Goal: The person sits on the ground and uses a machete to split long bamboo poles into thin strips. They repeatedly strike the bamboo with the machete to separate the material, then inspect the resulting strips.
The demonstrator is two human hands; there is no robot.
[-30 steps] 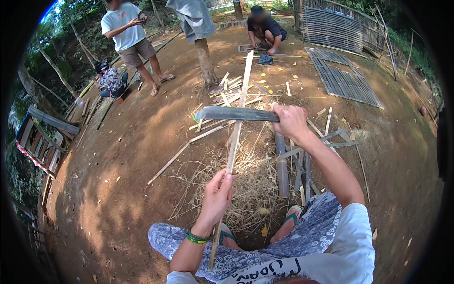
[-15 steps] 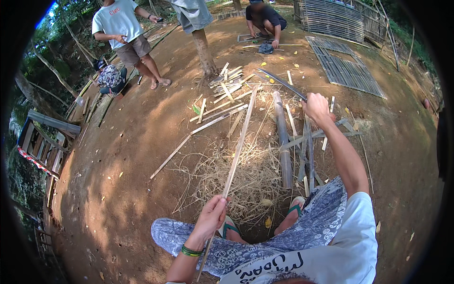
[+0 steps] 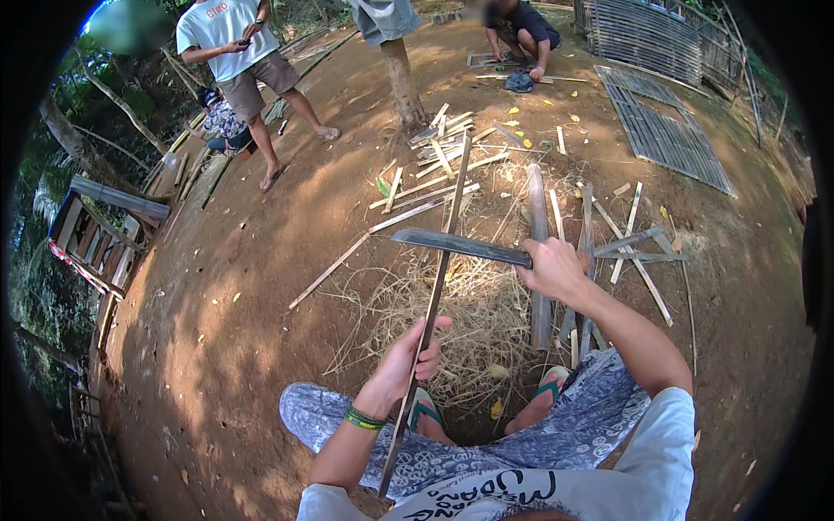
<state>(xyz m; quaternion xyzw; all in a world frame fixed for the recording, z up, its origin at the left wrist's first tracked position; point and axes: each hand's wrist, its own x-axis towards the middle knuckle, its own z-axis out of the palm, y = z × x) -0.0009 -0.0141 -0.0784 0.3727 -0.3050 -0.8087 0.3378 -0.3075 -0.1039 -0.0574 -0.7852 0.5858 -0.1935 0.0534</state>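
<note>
Head view: the left hand (image 3: 398, 366) is loosely closed on a long, narrow bamboo strip (image 3: 434, 300), its fingers curled and its thumb poking out to the right. The strip stands at a slant over the lap, its lower end down by the patterned blue-grey trousers (image 3: 512, 460) and its upper end reaching out over the ground ahead; its darker face shows. The right hand (image 3: 556, 269) is wrapped tightly around the handle of a machete (image 3: 482, 250), whose blade points left and crosses the strip above the left hand. Whether the edge bites into the bamboo cannot be told.

Below the blade, between the sandalled feet and the scattered pieces, lies a heap of pale, stringy shavings (image 3: 473, 339). A thick grey bamboo pole (image 3: 540, 317) lies along its right side, with crossed slats just beyond. Farther ahead, a loose pile of split bamboo slats (image 3: 443, 156) is strewn near the foot of a tree trunk (image 3: 402, 87). A slatted bamboo panel (image 3: 673, 135) lies on the ground at the upper right. One person (image 3: 234, 52) stands at the upper left, while another (image 3: 526, 30) crouches near the top.
</note>
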